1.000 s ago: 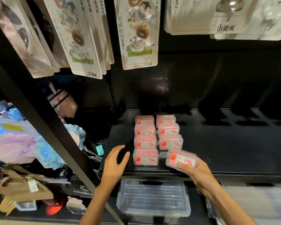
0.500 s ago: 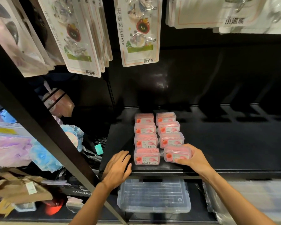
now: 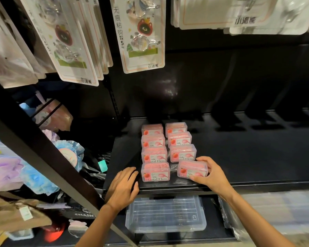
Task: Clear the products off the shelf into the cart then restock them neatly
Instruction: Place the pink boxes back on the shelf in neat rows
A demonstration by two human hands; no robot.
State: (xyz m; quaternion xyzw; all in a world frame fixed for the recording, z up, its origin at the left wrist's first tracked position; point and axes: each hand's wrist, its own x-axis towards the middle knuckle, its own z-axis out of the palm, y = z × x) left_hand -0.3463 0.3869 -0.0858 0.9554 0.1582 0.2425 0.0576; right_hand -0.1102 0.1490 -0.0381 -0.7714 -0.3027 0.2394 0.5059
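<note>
Restocking looks partly done: seven floss boxes [image 3: 154,155] sit in two rows on the shelf [image 3: 257,157] at centre frame. The right hand [image 3: 210,173] grips an eighth box [image 3: 192,169] at the front right, fingers [image 3: 202,159] curled round it. The left hand [image 3: 122,187] rests flat on the shelf edge, fingers relaxed; much of the shelf is unfilled.

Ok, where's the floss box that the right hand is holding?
In the head view, the floss box sits at the shelf's front edge, heading the right-hand row, gripped by the right hand.
</note>
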